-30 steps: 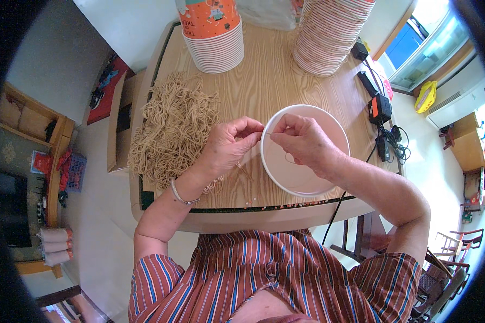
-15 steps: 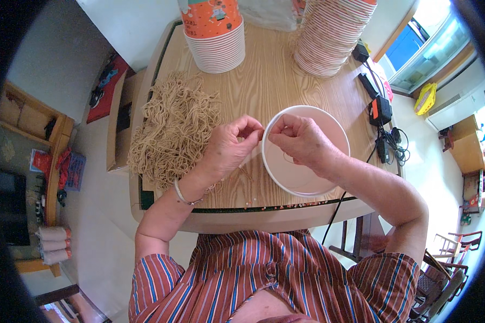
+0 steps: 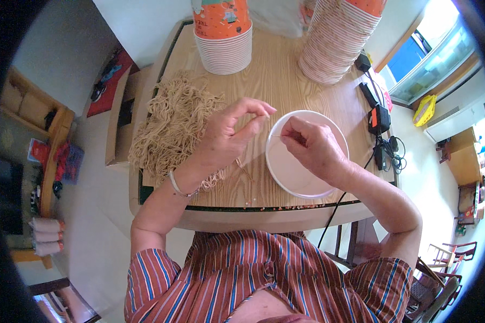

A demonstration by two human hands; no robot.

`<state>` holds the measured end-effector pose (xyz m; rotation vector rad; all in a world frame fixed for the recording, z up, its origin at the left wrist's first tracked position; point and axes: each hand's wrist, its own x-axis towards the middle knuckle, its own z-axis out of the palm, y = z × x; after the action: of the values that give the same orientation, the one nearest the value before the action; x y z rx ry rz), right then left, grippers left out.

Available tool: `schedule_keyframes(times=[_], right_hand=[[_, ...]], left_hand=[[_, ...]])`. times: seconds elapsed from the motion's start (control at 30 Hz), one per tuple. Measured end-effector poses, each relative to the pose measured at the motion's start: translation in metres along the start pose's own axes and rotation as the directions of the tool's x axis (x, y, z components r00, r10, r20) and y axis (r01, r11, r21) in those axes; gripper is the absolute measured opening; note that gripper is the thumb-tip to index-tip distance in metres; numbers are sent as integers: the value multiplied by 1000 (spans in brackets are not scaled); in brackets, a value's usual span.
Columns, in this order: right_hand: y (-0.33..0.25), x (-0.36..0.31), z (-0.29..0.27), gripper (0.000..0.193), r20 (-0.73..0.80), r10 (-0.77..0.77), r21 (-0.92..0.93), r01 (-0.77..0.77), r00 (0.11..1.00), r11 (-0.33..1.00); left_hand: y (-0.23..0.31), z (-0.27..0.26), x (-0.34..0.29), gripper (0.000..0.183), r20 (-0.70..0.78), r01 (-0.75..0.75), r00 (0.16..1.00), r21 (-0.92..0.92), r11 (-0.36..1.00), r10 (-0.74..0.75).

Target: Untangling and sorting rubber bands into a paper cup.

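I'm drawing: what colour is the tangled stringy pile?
The pile is tan, seen best in head view.

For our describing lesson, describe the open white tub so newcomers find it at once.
Start at the table, then the heap of tan strands. The white tub is right of it, partly under the right hand. Unlike the tub stacks farther back, it stands alone.

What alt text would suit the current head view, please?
A right hand pinches a thin strand over a white tub, and the left hand is curled beside it. Tan strands lie heaped on the wooden table, with stacked tubs behind.
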<state>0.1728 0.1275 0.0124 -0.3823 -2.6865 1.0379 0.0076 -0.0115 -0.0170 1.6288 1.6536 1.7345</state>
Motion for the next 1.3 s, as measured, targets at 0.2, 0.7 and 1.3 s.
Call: schedule_keyframes(times=[0.2,0.7,1.3], right_hand=[[-3,-3,2,15,-22,-286,-176,278,958,944],[-22,-1,10,28,247,-364,-816,395,898,421],[9,17,-1,18,197,167,70,-184,966,980]], left_hand=[[9,2,22,9,192,41,980,22,999,-44],[0,-5,58,13,537,1,842,82,997,-45],[2,2,41,13,237,-63,971,71,996,45]])
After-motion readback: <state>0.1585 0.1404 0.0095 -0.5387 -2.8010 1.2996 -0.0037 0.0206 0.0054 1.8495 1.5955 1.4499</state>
